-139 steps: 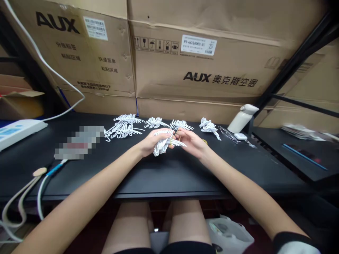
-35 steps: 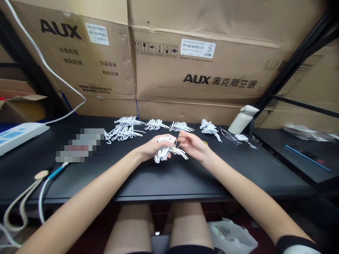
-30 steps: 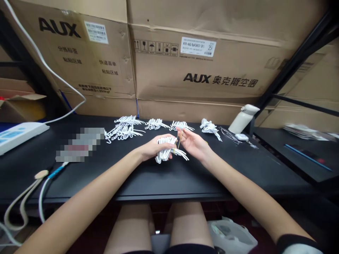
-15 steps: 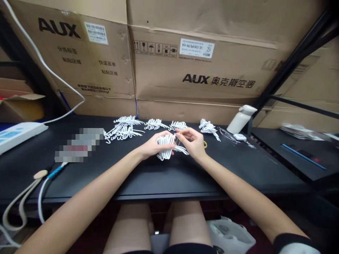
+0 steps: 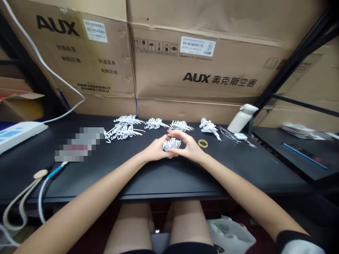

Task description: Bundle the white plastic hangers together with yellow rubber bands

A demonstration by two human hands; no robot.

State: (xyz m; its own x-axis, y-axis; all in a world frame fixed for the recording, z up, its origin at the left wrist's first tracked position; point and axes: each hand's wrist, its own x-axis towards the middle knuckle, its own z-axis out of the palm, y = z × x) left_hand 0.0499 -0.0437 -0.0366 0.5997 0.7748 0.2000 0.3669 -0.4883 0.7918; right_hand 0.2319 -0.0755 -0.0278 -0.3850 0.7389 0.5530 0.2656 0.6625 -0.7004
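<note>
Between my two hands, a bundle of white hooks [image 5: 172,144] is held above the front middle of the black table. My left hand [image 5: 155,150] is closed around its left side. From the right, my right hand [image 5: 188,145] grips the same bundle, thumb in front and fingers behind. A thin strand, perhaps a rubber band, shows at the top of the bundle near the right fingertips. Yellow rubber bands [image 5: 203,143] lie on the table just right of my right hand. The hands hide the lower part of the bundle.
Along the back lie more white hook bundles: a left pile [image 5: 124,127], a middle bundle [image 5: 156,123], another [image 5: 181,125] and a right one [image 5: 209,127]. A white bottle [image 5: 242,119] and earphone case [image 5: 240,137] stand right. A power strip [image 5: 22,134] is far left.
The bundle has turned in my hands, its long ends no longer pointing right. My right hand has shifted left onto the bundle, uncovering the yellow rubber bands.
</note>
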